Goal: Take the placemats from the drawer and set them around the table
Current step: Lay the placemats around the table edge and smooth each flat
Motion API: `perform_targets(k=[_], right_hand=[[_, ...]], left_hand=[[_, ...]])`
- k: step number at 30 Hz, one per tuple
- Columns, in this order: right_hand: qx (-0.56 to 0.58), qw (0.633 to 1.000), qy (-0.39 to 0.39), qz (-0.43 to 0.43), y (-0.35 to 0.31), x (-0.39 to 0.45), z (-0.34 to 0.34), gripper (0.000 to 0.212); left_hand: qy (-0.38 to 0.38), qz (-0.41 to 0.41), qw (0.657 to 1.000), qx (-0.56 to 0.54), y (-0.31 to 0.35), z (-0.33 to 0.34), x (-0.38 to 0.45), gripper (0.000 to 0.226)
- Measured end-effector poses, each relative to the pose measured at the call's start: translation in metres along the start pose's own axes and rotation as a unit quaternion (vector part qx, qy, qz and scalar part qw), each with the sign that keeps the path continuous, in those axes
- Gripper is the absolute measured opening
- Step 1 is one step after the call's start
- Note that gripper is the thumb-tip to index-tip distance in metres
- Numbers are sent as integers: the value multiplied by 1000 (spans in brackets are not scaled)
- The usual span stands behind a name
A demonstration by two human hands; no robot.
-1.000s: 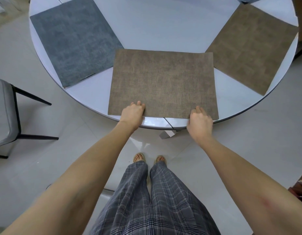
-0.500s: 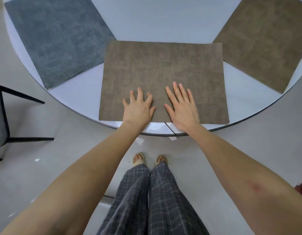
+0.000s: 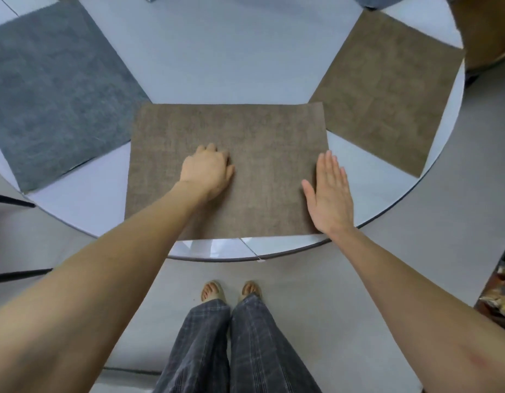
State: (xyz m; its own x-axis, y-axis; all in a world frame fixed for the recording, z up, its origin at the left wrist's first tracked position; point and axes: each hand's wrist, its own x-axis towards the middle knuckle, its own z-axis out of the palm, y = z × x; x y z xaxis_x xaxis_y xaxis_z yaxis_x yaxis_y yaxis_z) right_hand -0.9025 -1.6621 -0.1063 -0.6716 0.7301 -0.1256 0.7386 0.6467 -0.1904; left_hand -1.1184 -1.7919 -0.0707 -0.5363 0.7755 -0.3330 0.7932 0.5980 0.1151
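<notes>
Our left hand (image 3: 207, 173) sits loosely curled and our right hand (image 3: 329, 194) flat and spread, both empty, on the brown placemat (image 3: 228, 154) at the surface (image 3: 211, 61) edge. Looks thin, floppy, light, so pinch corners. Grey mat (image 3: 55, 92) and another brown one (image 3: 387, 92) crowd both sides; middle's free.

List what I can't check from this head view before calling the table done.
- Far side of the table: cut off by the top edge, so the mat count is unknown.
- Grey mat: left part runs out of frame.
- Blue-grey mats at the top edge: only slivers show.
- Left hand fingers: curled under, hidden by the hand.
- Drawer: not in view.
</notes>
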Motion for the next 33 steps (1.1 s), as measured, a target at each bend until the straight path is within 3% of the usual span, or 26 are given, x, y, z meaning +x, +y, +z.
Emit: perform_targets(k=[3, 9, 16, 25, 30, 33], right_hand=[[-1, 998, 6, -66, -37, 60, 3, 61], [-28, 986, -22, -166, -46, 128, 30, 61], [16, 999, 30, 31, -8, 152, 21, 66], [4, 996, 72, 51, -10, 152, 25, 64], [-16, 982, 65, 176, -14, 144, 24, 71], [6, 989, 109, 103, -42, 128, 18, 64]], left_hand=[[-14, 52, 998, -37, 0, 7, 38, 58], [0, 21, 999, -28, 4, 39, 64, 66], [-26, 14, 999, -40, 5, 23, 71, 69], [22, 26, 999, 3, -6, 23, 71, 72], [9, 40, 999, 0, -6, 13, 73, 72], [27, 80, 994, -71, -25, 2, 81, 61]])
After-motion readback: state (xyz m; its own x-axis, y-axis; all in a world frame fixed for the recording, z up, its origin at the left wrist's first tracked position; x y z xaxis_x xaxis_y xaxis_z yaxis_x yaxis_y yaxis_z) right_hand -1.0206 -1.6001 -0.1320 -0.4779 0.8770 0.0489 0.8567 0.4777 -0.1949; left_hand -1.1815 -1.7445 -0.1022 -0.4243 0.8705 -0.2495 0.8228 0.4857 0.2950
